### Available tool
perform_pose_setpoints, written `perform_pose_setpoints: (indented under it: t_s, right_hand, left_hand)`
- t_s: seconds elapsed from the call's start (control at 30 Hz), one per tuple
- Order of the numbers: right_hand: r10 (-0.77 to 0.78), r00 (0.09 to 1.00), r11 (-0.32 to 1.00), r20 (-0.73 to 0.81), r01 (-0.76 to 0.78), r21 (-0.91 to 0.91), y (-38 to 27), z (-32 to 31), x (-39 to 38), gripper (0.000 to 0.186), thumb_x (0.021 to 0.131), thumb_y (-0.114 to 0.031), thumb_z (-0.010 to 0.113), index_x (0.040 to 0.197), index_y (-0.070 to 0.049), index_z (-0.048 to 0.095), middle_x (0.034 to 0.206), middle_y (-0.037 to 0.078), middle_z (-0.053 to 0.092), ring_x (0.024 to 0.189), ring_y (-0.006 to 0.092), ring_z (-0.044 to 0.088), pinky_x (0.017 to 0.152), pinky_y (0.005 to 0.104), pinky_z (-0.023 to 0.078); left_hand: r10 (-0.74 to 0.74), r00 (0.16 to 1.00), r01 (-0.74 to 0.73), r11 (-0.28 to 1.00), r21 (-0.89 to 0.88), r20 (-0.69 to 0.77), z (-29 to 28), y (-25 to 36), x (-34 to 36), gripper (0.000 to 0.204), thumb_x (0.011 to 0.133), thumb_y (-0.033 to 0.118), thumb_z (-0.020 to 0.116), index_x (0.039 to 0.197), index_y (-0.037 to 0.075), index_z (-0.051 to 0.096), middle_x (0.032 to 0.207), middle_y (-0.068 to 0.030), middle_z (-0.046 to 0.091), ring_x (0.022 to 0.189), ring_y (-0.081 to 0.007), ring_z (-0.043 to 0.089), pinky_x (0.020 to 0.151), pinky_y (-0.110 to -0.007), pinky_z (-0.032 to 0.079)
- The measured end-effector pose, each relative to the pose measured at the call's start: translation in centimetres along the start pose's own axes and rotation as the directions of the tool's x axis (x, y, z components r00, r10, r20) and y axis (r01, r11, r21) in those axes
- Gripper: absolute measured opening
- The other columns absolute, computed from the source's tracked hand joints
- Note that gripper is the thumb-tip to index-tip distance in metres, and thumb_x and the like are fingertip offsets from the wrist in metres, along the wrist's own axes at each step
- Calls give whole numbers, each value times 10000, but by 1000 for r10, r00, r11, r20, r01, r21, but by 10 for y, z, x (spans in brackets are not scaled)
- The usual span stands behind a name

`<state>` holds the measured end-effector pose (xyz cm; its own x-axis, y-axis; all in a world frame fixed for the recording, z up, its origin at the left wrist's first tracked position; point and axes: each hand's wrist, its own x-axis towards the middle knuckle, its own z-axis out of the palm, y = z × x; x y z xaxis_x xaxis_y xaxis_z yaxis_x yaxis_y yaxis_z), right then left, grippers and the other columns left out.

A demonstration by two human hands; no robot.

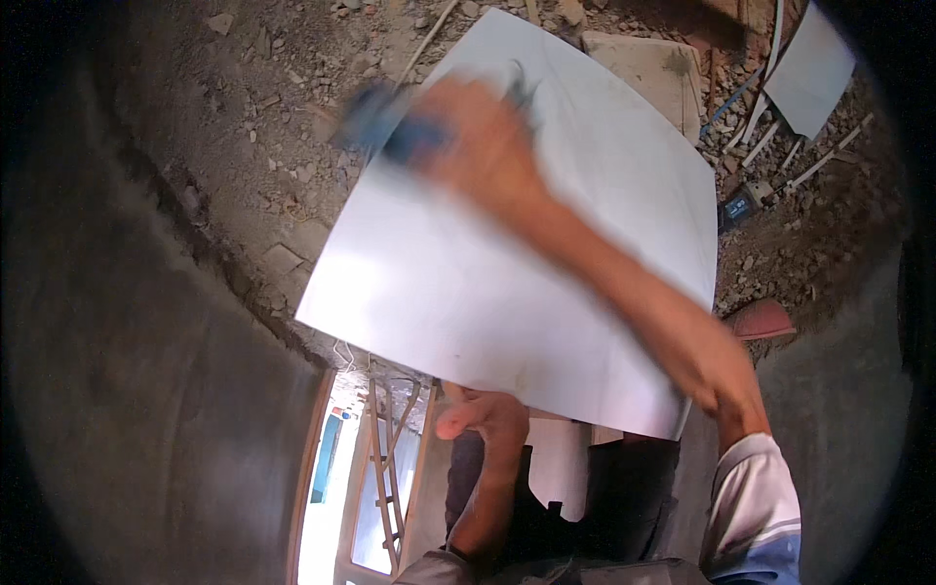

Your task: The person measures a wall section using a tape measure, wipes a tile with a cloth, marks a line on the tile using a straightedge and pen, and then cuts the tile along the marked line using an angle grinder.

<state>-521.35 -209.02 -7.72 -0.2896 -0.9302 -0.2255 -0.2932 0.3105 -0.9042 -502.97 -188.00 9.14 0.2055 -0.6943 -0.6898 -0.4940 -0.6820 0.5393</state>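
A large white sheet fills the middle of the view, slightly bent by the lens. My right hand, blurred by motion, is closed on a blue tool over the sheet's upper left; the tool's exact kind cannot be made out. My left hand is at the sheet's lower edge, partly beneath it, with one digit sticking out to the left and the others partly hidden, so its grip is unclear.
Rubble surrounds the sheet, with a smaller white sheet, thin strips, a dark device and a reddish object at right. Grey walls flank both sides. A wooden ladder stands by a bright doorway.
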Motion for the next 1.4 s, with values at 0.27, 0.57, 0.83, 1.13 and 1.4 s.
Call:
perform_pose_setpoints:
  t_s: [0.27,0.57,0.83,1.13,1.4]
  right_hand:
    - [87,994,988,-72,-95,-125,140,-52,30,408,838,-263,790,1186,-65,714,1137,154,717,1094,366,658,944,448,528]
    - [378,863,722,-336,-502,-476,278,-201,-153,460,844,-189,763,1230,43,670,1121,271,696,1079,447,648,954,513,499]
    - [155,979,953,-135,-184,-240,118,-37,35,427,841,-262,765,1221,-81,697,1148,175,668,1088,406,607,953,498,499]
    - [242,962,963,124,-222,-155,-7,-183,-238,360,831,-109,726,1189,-146,714,1086,69,679,1048,275,635,934,424,482]
    - [128,992,991,-23,-128,-26,-84,-86,-148,455,776,-238,816,1203,-142,693,1079,92,650,1057,299,602,975,453,430]
  left_hand:
    - [-105,904,127,992,26,-415,60,95,19,714,1153,427,208,1568,-129,40,1578,-276,216,1430,-384,323,1258,-473,202]
    - [-331,875,162,888,-429,-354,54,102,31,900,1050,663,399,1621,25,118,1573,-192,281,1404,-294,366,1194,-438,346]
    - [-272,897,183,946,-269,-347,80,127,30,1020,998,799,244,1604,-17,166,1614,-220,247,1478,-321,307,1218,-422,321]
    - [-1,988,151,226,-962,155,43,99,24,1050,914,890,316,1533,49,430,1494,-113,492,1265,-256,526,1097,-404,438]
    - [-157,984,54,705,-707,-82,70,125,28,949,975,816,299,1538,59,414,1482,-98,505,1266,-236,524,1091,-396,439]
